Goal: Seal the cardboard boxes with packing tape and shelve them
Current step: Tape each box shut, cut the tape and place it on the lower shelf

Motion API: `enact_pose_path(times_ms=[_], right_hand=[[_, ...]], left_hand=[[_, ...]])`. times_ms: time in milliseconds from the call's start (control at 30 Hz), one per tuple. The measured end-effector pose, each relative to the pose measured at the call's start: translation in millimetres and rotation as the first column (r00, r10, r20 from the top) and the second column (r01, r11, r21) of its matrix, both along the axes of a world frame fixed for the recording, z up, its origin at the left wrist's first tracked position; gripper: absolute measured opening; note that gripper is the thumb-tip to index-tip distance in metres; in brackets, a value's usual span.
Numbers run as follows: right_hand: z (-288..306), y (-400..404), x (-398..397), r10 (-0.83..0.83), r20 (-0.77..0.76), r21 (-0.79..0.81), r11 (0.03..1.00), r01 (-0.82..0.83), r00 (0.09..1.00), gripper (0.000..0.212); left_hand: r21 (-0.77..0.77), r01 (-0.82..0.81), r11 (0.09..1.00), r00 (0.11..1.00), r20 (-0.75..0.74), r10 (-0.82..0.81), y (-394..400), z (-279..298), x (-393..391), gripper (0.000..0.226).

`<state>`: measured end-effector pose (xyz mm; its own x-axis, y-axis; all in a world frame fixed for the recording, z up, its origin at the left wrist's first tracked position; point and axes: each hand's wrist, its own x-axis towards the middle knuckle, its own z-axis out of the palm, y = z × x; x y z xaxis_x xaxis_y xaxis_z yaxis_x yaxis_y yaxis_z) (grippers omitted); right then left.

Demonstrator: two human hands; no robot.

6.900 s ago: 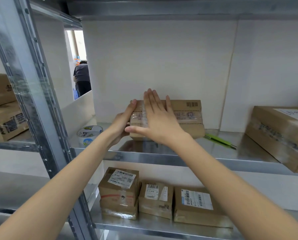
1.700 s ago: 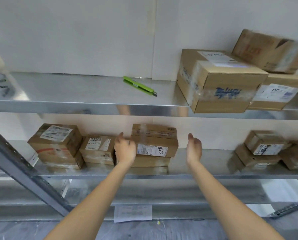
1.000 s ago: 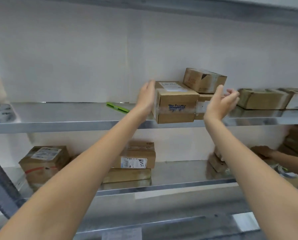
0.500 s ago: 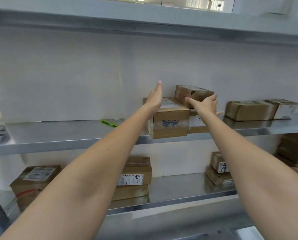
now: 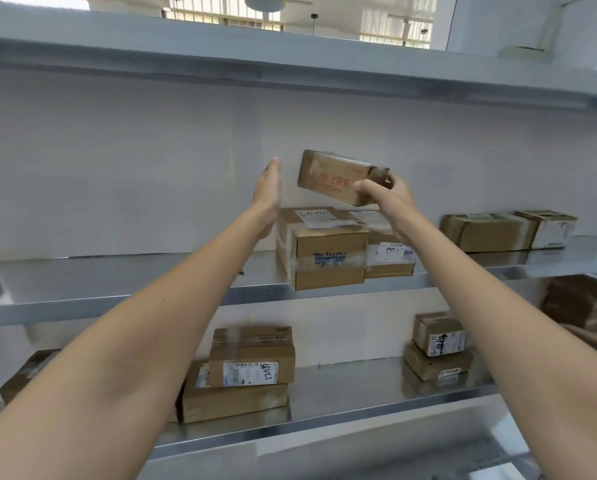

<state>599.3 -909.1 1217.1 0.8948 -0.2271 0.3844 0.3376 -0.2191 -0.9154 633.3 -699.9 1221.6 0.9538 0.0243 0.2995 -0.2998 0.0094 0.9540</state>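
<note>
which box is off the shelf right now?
The small box with red writing, tilted in the air and gripped at its right end by the right hand. Every other box rests on a shelf or on another box.

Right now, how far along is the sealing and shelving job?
Done: taped boxes sit on the lower shelf, including a stacked pair. In hand: the right hand grips a small box with red writing, lifted above the middle shelf; the left hand is open beside it. Left: taping and shelving it.
</note>
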Motion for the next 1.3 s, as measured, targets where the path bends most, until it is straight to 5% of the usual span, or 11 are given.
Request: enact_pose_path(times_ms=[167,333,433,500,667,900,1067,1200,1300], right_hand=[[7.3,32.5,-1.9,0.259,-0.042,-0.050,0.964,-0.261,0.965,0.107],[10.1,67.7,13.4,0.405,-0.057,-0.112,0.906,-0.409,0.912,0.068],[9.0,97.1,16.5,0.469,-0.054,-0.129,0.872,-0.472,0.882,0.068],[4.7,116.7,17.0,0.476,-0.054,-0.125,0.869,-0.479,0.878,0.070],[-0.2,172.8,18.4,0.477,-0.078,-0.070,0.873,-0.482,0.875,0.037],[-27.9,288.6,36.0,0.531,-0.126,0.018,0.846,-0.533,0.838,0.060],[-82.0,366.9,49.2,0.514,-0.204,0.138,0.858,-0.495,0.834,0.067],[-110.6,400.7,56.3,0.479,-0.262,0.191,0.876,-0.442,0.838,0.059],[-117.9,416.0,61.6,0.327,-0.249,0.080,0.945,-0.317,0.912,0.060]], left_hand=[[-0.080,0.142,0.987,0.988,-0.041,-0.146,24.0,2.4,5.0,0.075],[-0.110,0.000,0.994,1.000,-0.026,-0.003,62.3,-4.1,-1.2,0.053],[-0.105,-0.052,0.993,0.999,0.000,0.053,85.9,-7.2,-12.2,0.044],[-0.082,-0.074,0.994,0.997,0.011,0.076,104.4,-9.0,-19.5,0.042],[-0.049,-0.101,0.994,0.994,0.043,0.103,154.1,-14.1,-33.6,0.040],[-0.099,-0.230,0.968,0.973,-0.046,0.226,260.9,-46.4,-30.1,0.053],[-0.138,-0.294,0.946,0.951,-0.141,0.275,324.5,-88.7,-26.2,0.042],[-0.109,-0.244,0.964,0.968,-0.093,0.235,349.6,-104.7,-30.3,0.032],[-0.104,-0.186,0.977,0.983,-0.016,0.185,364.8,-112.7,-26.4,0.032]])
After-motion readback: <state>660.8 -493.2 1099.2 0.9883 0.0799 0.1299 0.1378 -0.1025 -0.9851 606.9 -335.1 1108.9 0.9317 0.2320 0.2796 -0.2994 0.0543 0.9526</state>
